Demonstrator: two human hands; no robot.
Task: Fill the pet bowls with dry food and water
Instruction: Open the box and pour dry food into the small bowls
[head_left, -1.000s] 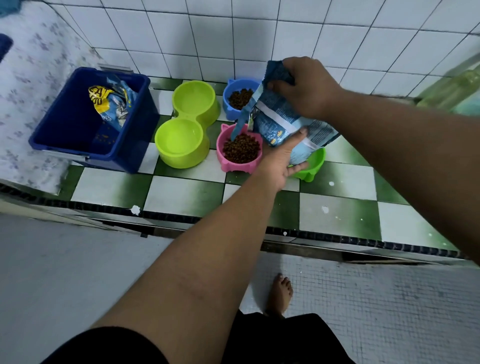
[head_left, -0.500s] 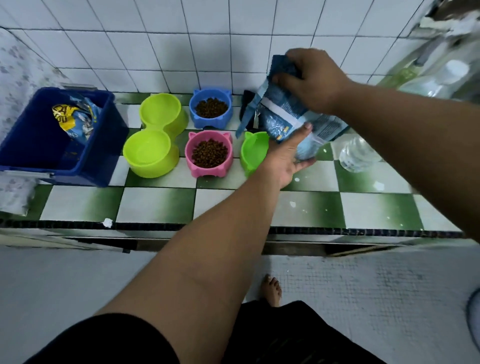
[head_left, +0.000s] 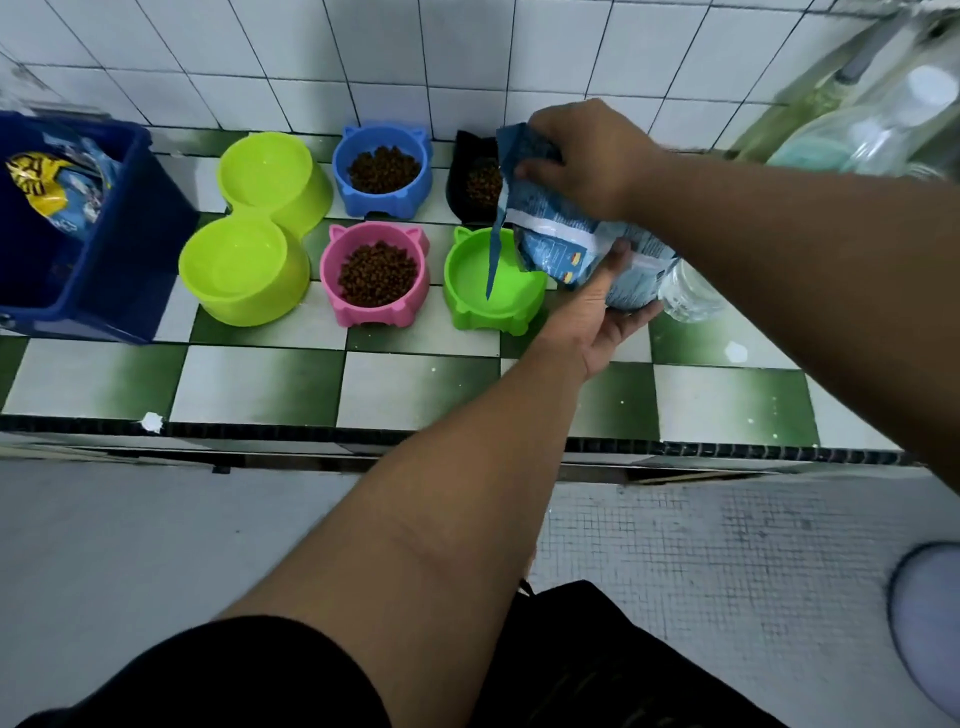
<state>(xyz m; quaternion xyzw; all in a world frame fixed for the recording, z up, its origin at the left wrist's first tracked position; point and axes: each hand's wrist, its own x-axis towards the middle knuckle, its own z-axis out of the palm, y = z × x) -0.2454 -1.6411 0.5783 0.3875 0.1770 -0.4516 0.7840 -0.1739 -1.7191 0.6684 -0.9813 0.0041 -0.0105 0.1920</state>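
Kibble fill in progress: right hand (head_left: 587, 156) clamped on kibble bag (head_left: 561, 249) top, left hand (head_left: 592, 317) flat-palmed under its base, bag held at 3 o'clock of empty green bowl (head_left: 488, 314); next move probably needs the mouth tipped toward 9 o'clock over that bowl.

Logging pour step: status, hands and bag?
Right grip holds blue foil food bag by top; left grip supports underneath. Green cat-eared plastic bowl empty. Clear plastic bottle lies beside bag.
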